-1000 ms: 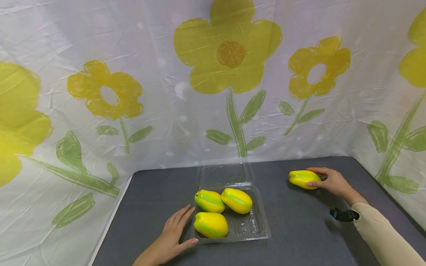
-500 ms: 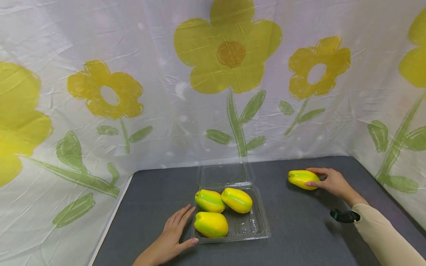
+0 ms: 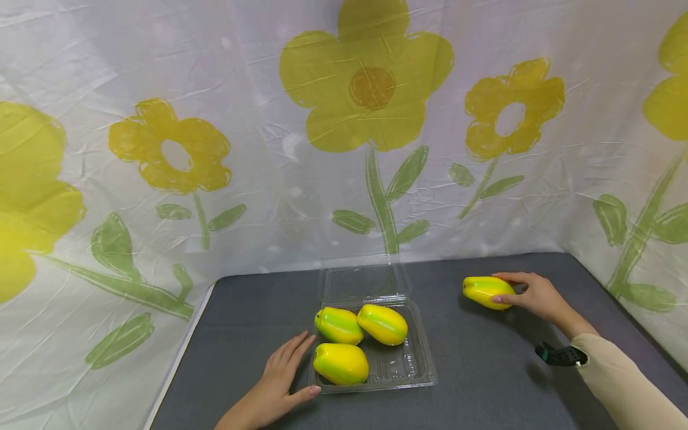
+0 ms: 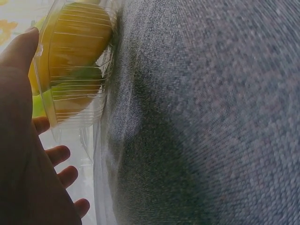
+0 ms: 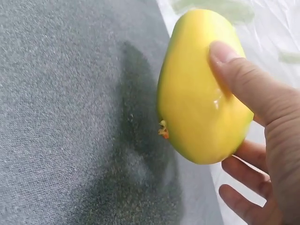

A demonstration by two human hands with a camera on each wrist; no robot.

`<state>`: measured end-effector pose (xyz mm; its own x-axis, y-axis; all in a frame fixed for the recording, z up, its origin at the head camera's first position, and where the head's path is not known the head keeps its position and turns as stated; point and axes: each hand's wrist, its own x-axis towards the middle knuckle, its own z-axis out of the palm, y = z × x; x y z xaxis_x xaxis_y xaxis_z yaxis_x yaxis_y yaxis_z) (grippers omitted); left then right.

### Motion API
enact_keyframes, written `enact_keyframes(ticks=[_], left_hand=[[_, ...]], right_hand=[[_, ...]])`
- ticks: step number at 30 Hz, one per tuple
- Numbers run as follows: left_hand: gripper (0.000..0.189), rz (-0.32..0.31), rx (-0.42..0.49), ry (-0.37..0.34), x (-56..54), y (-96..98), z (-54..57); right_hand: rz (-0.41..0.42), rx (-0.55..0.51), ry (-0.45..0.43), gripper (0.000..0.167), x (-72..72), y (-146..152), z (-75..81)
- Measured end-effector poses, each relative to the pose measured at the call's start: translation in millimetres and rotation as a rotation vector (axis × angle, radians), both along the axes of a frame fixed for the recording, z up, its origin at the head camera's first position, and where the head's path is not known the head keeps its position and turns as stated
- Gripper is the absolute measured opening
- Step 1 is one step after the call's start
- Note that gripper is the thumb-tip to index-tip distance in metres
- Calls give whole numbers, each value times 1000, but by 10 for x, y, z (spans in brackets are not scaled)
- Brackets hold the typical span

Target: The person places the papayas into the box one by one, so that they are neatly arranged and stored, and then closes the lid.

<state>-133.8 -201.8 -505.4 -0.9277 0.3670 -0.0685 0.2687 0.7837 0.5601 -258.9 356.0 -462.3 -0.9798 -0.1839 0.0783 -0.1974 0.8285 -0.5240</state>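
My right hand (image 3: 539,295) grips a yellow-green papaya (image 3: 486,291) between thumb and fingers at the table's far right. In the right wrist view the thumb presses the side of this papaya (image 5: 201,89), whose shadow falls on the cloth beside it. A clear plastic clamshell box (image 3: 423,358) lies with its lid (image 3: 365,280) folded back. Inside sit a papaya (image 3: 340,325) at back left, another papaya (image 3: 383,324) to its right and a third papaya (image 3: 341,363) in front. My left hand (image 3: 276,379) holds nothing, its extended fingers and thumb right at the box's left edge.
Dark grey cloth covers the table (image 3: 247,316). Behind and to both sides hangs a white curtain (image 3: 269,209) printed with yellow flowers. A black band (image 3: 561,353) circles the right wrist. The front right part of the box holds no fruit.
My right hand and the papaya in it have shifted very slightly left and nearer. The left hand, the box and its three papayas have not moved.
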Motion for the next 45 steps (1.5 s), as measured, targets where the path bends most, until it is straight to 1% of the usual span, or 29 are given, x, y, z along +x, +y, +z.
enact_keyframes(ticks=[9,16,22,31,40,45], left_hand=[[84,0,-1,-9,14,7,7],[84,-5,15,-8,5,7,16],[85,-3,6,1,-6,7,10],[84,-1,0,-8,-10,-1,11],[85,-6,-4,-6,-14,-1,20],[85,-5,-9,-15,-13,2,22]], right_hand=[[22,11,78,68,111,-109,69],[22,13,91,66,182,-231,131],[24,14,98,67,257,-377,192],[64,-12,162,59,369,-611,281],[83,-45,141,59,489,-832,394],[101,-57,144,58,549,-942,426]])
